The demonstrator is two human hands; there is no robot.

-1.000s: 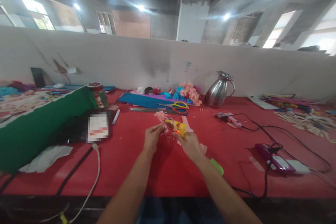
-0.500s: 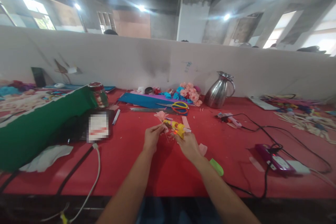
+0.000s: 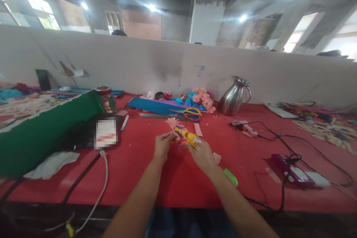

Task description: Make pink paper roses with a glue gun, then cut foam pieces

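A red worktop [image 3: 178, 189] runs the full width of the view. Its near edge lies under the person's forearms, and a pale partition [image 3: 134, 61] rises along its far side. Open red surface shows between the forearms and to either side of them. On the left, this room is bounded by a green panel [image 3: 52, 137] and a white cable [image 3: 104, 174]; on the right, by a purple power strip [image 3: 291, 171] with black cords. A light-green object [image 3: 230, 177] lies just beside the right forearm.

Both arms reach forward from the bottom and converge near the middle, hands close together but apart. The left hand [image 3: 162, 148] has its thumb and fingertips pinched together, holding a pink paper flower [image 3: 172, 122] at its base. The right hand [image 3: 201, 154] is curled closed around a yellow tool [image 3: 190, 138], probably a glue gun, its narrow end pointing left and away, towards the left fingertips.

The flower has loose, ruffled petals spreading upwards, above the middle of the worktop and short of the scissors [image 3: 192, 113]. The tool is bright yellow with darker markings; a small red glow shows beside the right fingers.
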